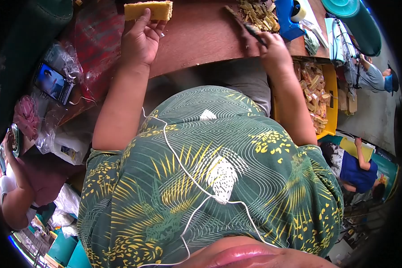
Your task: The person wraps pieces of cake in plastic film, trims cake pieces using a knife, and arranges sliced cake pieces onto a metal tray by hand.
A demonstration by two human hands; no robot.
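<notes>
In the head view, a reddish-brown desk (196, 40) with a smooth, slightly scuffed top runs across the upper part, its left side bearing a worn, red-streaked patch (98, 35). Above it, the left hand (144, 41) pinches a pale yellow rectangular block (148, 10) near the desk's far side, the thumb laid on the block and the other fingers curled below. The right hand (274, 51) has its fingers wrapped around the dark handle of a long, narrow knife-like tool (241, 21), which points toward the far side. Just beside that tool lies a heap of yellow scraps (259, 13), next to a blue plastic tape dispenser (290, 20).

By the desk's right end, a yellow plastic crate (332, 109) holds many small wrapped pieces (315, 89). On the left, a lit black phone (52, 82) lies near crumpled clear plastic (69, 60) and a pink plastic bag (27, 116).

Around the room, a person in a blue cap (379, 78) and another in a dark blue top (359, 172) show at the right, beside a grey floor (375, 118); a third person (20, 192) is at the left.
</notes>
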